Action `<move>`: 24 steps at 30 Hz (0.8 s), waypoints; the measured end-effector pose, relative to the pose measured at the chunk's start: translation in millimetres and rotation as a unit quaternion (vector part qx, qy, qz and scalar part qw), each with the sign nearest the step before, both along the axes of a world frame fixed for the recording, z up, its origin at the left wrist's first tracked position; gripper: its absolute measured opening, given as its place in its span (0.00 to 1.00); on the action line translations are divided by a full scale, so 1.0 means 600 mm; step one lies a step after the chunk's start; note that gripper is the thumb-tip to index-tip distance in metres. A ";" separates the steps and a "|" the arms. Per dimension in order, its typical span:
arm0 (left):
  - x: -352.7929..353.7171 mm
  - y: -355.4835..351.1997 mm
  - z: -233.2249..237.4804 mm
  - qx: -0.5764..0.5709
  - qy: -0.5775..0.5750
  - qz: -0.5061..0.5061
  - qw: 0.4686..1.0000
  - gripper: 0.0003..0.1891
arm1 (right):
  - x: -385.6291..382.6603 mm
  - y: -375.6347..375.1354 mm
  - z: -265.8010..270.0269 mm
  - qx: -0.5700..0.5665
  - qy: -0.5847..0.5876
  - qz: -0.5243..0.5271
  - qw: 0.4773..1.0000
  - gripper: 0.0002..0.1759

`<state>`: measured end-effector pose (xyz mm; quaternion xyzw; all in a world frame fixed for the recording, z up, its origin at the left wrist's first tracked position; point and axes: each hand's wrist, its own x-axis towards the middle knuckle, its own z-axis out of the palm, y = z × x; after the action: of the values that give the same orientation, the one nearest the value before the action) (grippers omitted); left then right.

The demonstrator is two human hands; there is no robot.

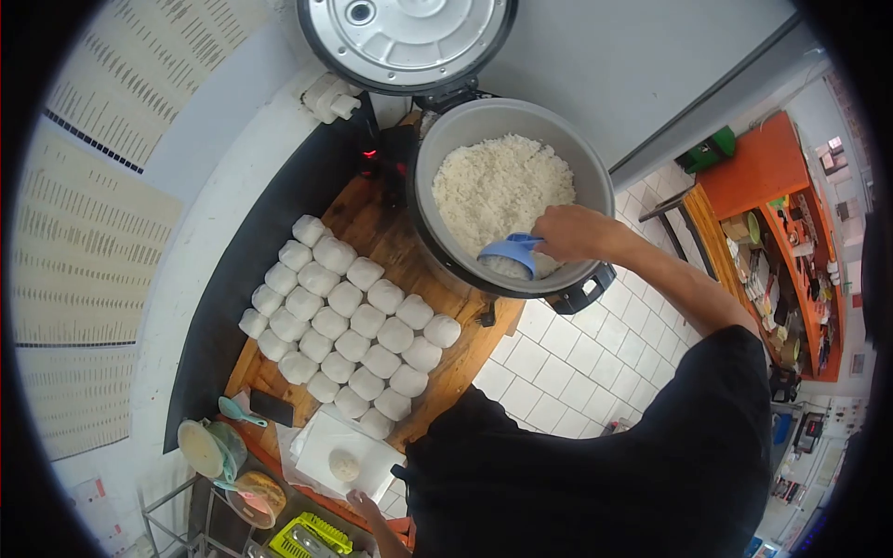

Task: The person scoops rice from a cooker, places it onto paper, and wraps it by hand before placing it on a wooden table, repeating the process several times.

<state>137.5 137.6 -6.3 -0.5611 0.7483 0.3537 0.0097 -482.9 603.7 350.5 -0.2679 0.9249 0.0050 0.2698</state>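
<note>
My right hand (566,232) is closed round the handle of a blue scoop (510,249), which holds some white rice. The scoop sits tilted at the near side of the cooked rice (507,181), inside a large rice cooker (433,149). Low in the view, my left hand (366,510) is beside a stack of white paper sheets (374,460), its visible fingers stretched out and holding nothing. A single mound of rice (344,465) rests on the top sheet. Just beyond it, several white wrapped bundles (352,344) stand in close rows on the wooden table (446,358).
The cooker's lid (409,37) stands raised at the back. A dark phone (272,407) and a turquoise spoon (242,411) lie by the table's left edge. Tubs (200,448) and a yellow-green basket (312,537) are at lower left. Orange shelves (814,270) stand far right.
</note>
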 end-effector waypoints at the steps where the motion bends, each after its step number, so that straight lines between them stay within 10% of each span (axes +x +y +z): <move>1: 0.004 0.006 0.003 -0.002 -0.012 0.001 1.000 0.14 | 0.004 -0.002 0.005 -0.011 -0.002 0.002 1.000 0.17; 10: -0.003 0.002 -0.014 0.027 0.002 0.059 0.998 0.14 | -0.029 0.039 -0.021 -0.098 0.001 0.086 0.991 0.18; 13: 0.005 -0.010 -0.023 0.004 -0.002 0.020 1.000 0.14 | -0.079 0.050 -0.002 -0.067 -0.276 -0.120 0.951 0.20; 16: 0.008 0.007 -0.021 -0.040 -0.009 -0.001 0.999 0.16 | -0.100 0.056 -0.068 -0.141 -0.285 -0.164 0.934 0.21; 21: 0.005 0.025 0.003 -0.182 -0.003 -0.071 0.981 0.21 | -0.134 0.049 -0.200 -0.059 -0.022 0.013 0.998 0.21; 24: 0.008 0.040 -0.003 -0.154 -0.022 -0.055 0.986 0.25 | -0.110 -0.031 -0.166 -0.226 0.326 0.019 0.918 0.10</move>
<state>142.1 161.5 -8.2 -0.5215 0.8231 0.2210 -0.0408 -548.7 585.1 251.1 -0.3231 0.9328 -0.1117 -0.1143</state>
